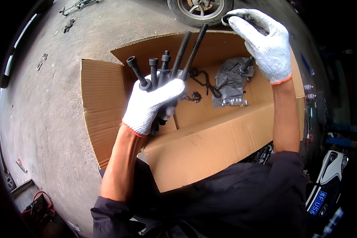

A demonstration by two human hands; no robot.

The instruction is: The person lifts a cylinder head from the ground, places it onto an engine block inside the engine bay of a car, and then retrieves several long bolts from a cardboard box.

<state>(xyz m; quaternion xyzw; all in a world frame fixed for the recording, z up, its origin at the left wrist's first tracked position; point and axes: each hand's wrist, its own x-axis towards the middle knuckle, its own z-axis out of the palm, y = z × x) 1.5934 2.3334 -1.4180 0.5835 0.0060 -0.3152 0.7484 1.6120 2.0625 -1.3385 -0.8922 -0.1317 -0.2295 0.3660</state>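
Gloved left hand (154, 97), centre-left of frame, is closed round a bunch of dark bolts (165, 60); gloved right hand (265, 43), upper right, curls, thumb and fingers pinching a dark curved piece (225, 18); open cardboard box (210, 142) sits mid-frame, grey plastic bag (228, 85) inside, right of centre
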